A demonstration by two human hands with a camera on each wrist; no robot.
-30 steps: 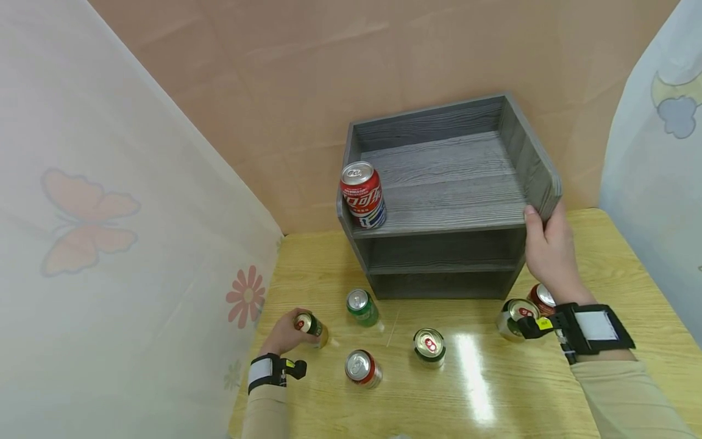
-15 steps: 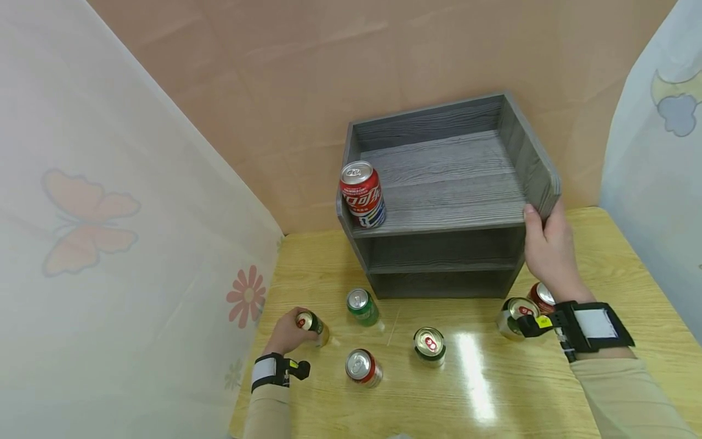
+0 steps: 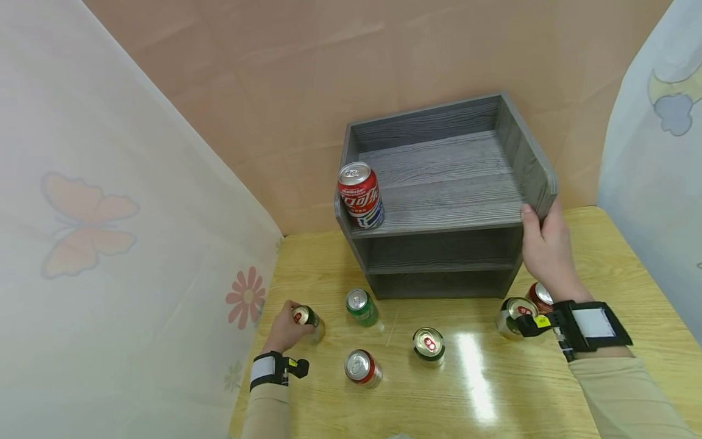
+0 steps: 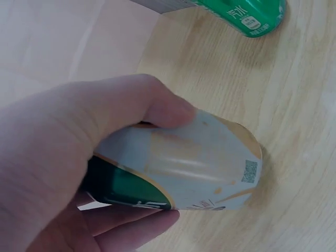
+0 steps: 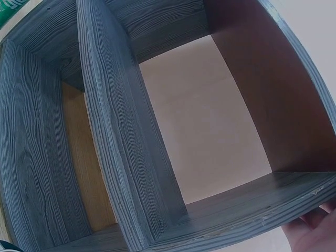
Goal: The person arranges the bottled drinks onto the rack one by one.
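Note:
My left hand (image 3: pixel 286 331) grips a beverage can (image 3: pixel 312 325) at the left of the table. In the left wrist view the thumb and fingers wrap the can's green end, and its pale lower body (image 4: pixel 210 157) with gold marks sticks out. At the right, my right hand (image 3: pixel 548 250) holds the side panel of a grey wooden shelf (image 3: pixel 439 177), thumb on the front edge. The other fingers are mostly hidden behind the panel. A red cola can (image 3: pixel 362 198) stands upright on the shelf's top board, at its left front corner.
Before the shelf stand a green can (image 3: pixel 362 308), a red-sided can (image 3: pixel 362 367) and a gold-topped can (image 3: pixel 429 346). Another gold-topped can (image 3: pixel 512 314) and a red one (image 3: pixel 540 297) stand beneath my right forearm. A patterned white curtain (image 3: pixel 137 244) borders the left side.
My left hand and its can have shifted slightly away from me and a little to the left. The right hand keeps its hold on the shelf.

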